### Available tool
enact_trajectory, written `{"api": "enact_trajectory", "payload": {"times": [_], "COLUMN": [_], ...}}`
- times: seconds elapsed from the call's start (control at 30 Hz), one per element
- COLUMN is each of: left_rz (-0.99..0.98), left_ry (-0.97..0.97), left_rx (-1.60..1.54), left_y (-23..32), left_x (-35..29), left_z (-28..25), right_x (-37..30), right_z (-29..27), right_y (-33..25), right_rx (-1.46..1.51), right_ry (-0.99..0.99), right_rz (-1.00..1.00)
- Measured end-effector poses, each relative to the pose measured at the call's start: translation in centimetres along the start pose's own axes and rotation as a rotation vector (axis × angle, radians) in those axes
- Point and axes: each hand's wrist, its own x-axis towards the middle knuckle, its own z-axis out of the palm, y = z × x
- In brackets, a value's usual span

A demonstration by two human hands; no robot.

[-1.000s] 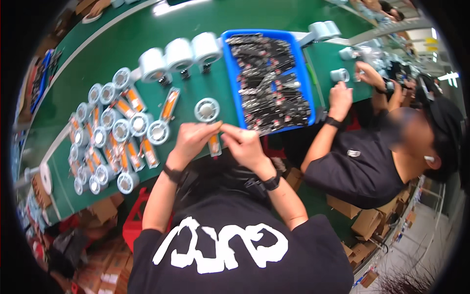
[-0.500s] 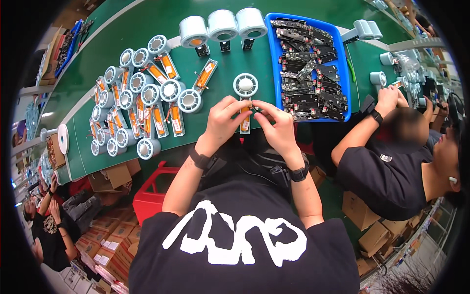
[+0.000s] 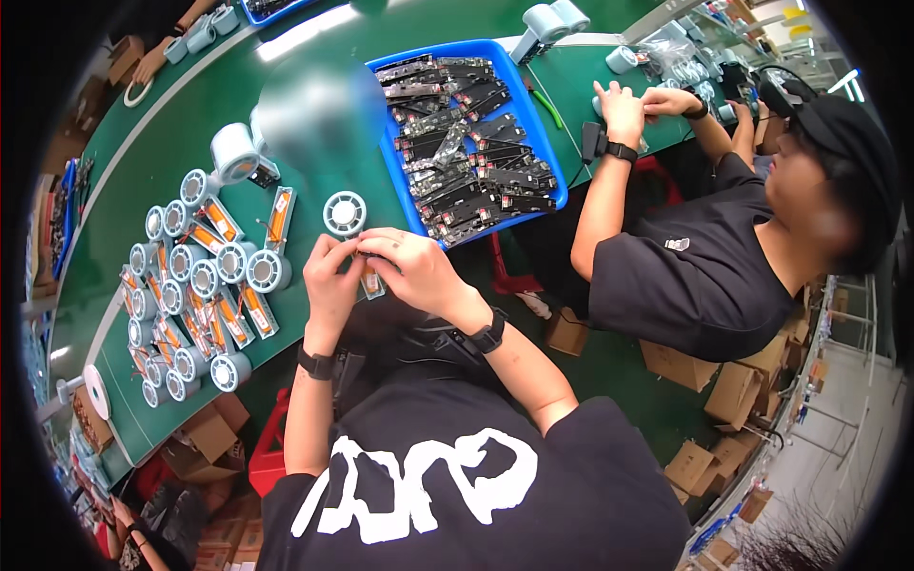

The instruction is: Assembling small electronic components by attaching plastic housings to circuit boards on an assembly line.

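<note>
A pale blue handheld fan (image 3: 345, 213) with a round grilled head lies at the bench's near edge. Its handle is uncovered, and an orange part shows below my fingers. My left hand (image 3: 330, 281) is closed, thumb and fingertips pinched together over the handle just below the fan head. From the other side my right hand (image 3: 419, 271) meets it, its fingers also pinched and covering the same spot. Whatever small piece they hold is hidden by the fingertips. To the left lies a group of similar fans (image 3: 204, 278) with bared handles showing orange parts and wires.
Right of the fan, a blue tray (image 3: 404, 190) holds many black circuit-board strips (image 3: 466, 143). A fan head (image 3: 233, 152) stands farther back, beside a blurred patch. A co-worker (image 3: 666, 257) works at the right. Cardboard boxes (image 3: 681, 362) sit on the floor.
My view has swung to the right, so the bench things sit farther left. Both hands stay together over the same fan handle, the right hand now more across it.
</note>
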Motion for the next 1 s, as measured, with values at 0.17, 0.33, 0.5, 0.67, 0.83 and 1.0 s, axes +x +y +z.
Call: {"api": "enact_trajectory", "payload": {"times": [0.17, 0.33, 0.5, 0.67, 0.83, 1.0], "left_rz": [-0.007, 0.161, 0.192, 0.173, 0.109, 0.103], "left_ry": [0.03, 0.176, 0.243, 0.329, 0.258, 0.25], "left_rx": [-0.06, 0.087, 0.105, 0.139, 0.1, 0.103], "left_y": [-0.1, -0.5, -0.7, -0.2, 0.3, 0.4], "left_x": [0.4, -0.1, -0.6, -0.8, -0.9, -0.5], "left_z": [0.6, 1.4, 1.1, 1.2, 0.9, 1.1], "right_x": [-0.1, 0.2, 0.1, 0.1, 0.6, 1.1], "right_z": [0.0, 0.3, 1.7, 2.1, 1.4, 0.7], "right_y": [0.2, -0.1, 0.2, 0.1, -1.2, -1.9], "right_rx": [0.038, 0.059, 0.122, 0.117, 0.251, 0.301], "right_ry": [0.062, 0.049, 0.064, 0.087, 0.07, 0.047], "right_rz": [0.069, 0.304, 0.344, 0.386, 0.577, 0.685]}}
